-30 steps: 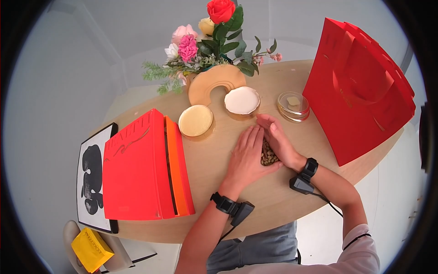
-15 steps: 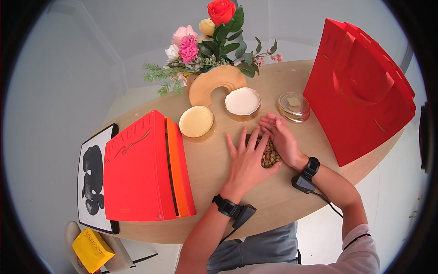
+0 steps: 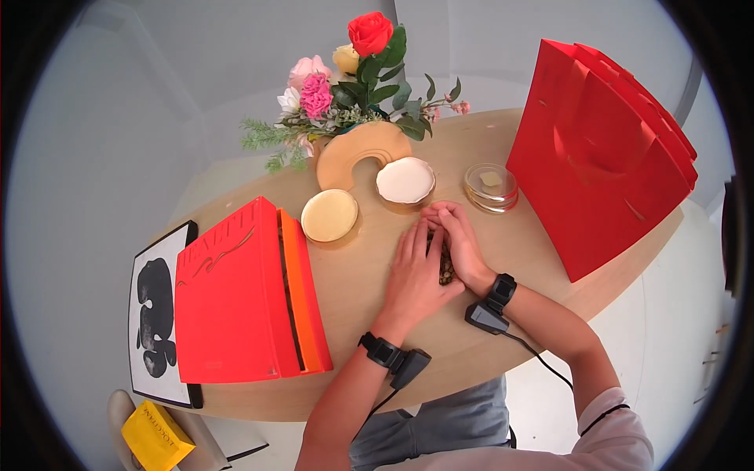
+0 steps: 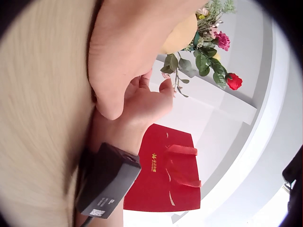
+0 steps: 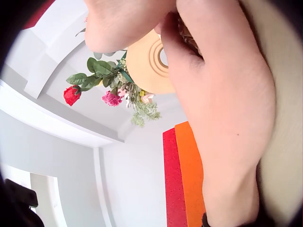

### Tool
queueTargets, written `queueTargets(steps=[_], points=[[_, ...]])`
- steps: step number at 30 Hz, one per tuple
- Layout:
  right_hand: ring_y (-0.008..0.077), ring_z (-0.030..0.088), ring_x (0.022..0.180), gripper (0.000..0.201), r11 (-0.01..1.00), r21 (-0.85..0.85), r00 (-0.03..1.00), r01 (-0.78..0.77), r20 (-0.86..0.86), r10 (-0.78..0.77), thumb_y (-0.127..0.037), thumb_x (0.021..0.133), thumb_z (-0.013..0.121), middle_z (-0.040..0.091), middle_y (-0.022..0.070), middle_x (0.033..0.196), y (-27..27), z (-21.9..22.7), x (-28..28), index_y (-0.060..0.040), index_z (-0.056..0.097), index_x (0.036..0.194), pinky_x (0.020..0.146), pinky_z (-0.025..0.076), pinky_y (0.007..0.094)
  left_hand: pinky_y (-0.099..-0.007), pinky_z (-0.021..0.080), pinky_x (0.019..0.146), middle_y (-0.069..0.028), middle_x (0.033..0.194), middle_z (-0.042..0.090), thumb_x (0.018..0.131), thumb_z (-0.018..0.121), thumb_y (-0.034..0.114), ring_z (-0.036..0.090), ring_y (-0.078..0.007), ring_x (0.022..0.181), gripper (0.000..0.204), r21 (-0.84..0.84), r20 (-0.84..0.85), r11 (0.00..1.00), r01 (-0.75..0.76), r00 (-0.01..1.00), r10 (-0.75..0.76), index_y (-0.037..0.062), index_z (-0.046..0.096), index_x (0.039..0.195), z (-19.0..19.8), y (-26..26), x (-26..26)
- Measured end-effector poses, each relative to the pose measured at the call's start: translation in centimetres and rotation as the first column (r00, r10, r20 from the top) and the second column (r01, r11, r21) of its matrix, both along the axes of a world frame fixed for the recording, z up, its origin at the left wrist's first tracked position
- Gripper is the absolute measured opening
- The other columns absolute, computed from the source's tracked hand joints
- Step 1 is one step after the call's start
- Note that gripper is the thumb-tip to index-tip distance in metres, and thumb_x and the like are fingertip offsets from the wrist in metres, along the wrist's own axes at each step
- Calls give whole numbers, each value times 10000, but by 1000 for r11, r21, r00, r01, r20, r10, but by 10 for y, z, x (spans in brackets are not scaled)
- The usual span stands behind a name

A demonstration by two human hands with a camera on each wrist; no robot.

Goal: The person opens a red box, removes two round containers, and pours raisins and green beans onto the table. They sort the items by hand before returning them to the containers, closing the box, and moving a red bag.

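Between my two hands lies a heap of small brown bean-like pieces [image 3: 447, 272] on the table, mostly covered by my fingers. My left hand [image 3: 415, 276] rests over its left side, fingers extended and close together, thumb reaching across the near edge. Along the far right side curves my right hand [image 3: 459, 245], palm turned inward, its fingertips right at those of the left. In the right wrist view a few brown pieces [image 5: 188, 38] show in a gap of the left hand. The left wrist view has the right hand [image 4: 147, 101] beyond the left one.
Just beyond the hands stand a gold-topped round container [image 3: 330, 215], a white-topped one [image 3: 406, 180] and clear dishes [image 3: 492, 188]. A tan arch vase [image 3: 334, 161] holds flowers. Left are a red box [image 3: 228, 298] and a framed picture [image 3: 157, 306]; right, a red bag [image 3: 589, 173].
My left hand's fingers, spread apart half a second ago, have come together. My right hand has moved left, nearer the left hand, and the heap is more covered. The head view has shifted slightly.
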State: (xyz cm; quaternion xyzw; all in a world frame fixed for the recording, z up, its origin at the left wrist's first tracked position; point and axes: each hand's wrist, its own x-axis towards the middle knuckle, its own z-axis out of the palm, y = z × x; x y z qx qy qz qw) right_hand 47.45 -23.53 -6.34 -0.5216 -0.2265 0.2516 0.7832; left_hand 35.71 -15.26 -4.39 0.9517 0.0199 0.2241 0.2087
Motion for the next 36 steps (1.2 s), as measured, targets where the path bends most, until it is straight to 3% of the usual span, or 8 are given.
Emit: queueTargets(steps=[6,9,11,14,21,26,30,36], points=[[231,532,1327,370,998,3,998,56,-24,-56,-300,1116,506,587,163,1341,-1,-3,3,-11,491,1347,1184,410,388,-529,341,1230,-286,1541,444,751,848,336,401,-454,1452,900,18,2,1000,15,1000,-15,-46,478,1476,-4,-1,-1],[191,533,1282,362,996,-47,996,82,32,-80,-295,1110,518,598,123,1312,-3,3,0,-17,522,1341,1139,418,346,-520,361,1214,-248,1525,471,762,840,310,417,-425,1437,856,8,18,1000,20,1000,-20,-36,494,1465,-3,-1,0],[160,546,1146,335,976,-154,971,154,207,-121,-269,1099,534,614,88,1236,-5,9,-6,-16,559,1317,1018,439,301,-514,371,1205,-232,1506,487,767,835,297,424,-413,1425,829,0,16,1000,27,1000,-27,-33,507,1454,-2,-2,0],[152,543,1132,328,975,-163,968,149,223,-111,-259,1093,535,613,73,1199,-6,9,-6,-12,577,1304,1011,435,295,-504,389,1187,-205,1477,508,778,824,274,436,-394,1403,771,-11,5,999,41,999,-41,-27,534,1426,-3,-3,-1],[152,551,1121,335,980,-154,971,126,220,-90,-270,1094,536,617,66,1188,-8,6,-3,-12,580,1303,1012,440,298,-496,407,1169,-184,1467,504,782,825,237,450,-384,1381,691,-37,25,999,33,999,-32,-23,574,1372,-2,-4,-2],[187,601,1188,335,992,-103,989,66,142,-52,-282,1115,495,642,114,1229,-6,-1,-1,-8,589,1282,1086,459,365,-503,427,1143,-181,1437,510,782,830,202,472,-387,1346,684,-67,6,997,39,999,-38,-22,572,1375,2,-4,-2],[189,621,1118,331,989,-126,975,75,219,-46,-296,1120,499,677,111,1163,-6,1,-3,-1,607,1223,1017,480,339,-494,447,1118,-181,1429,508,787,827,176,501,-391,1303,675,-87,-20,995,50,998,-52,-25,567,1377,6,-4,-5],[218,621,1202,320,994,-110,981,12,196,9,-255,1140,442,653,134,1234,-8,5,-1,9,588,1248,1099,466,367,-485,450,1115,-183,1424,505,804,818,180,508,-389,1305,658,-97,-15,994,53,998,-54,-34,558,1370,1,-2,-3]])
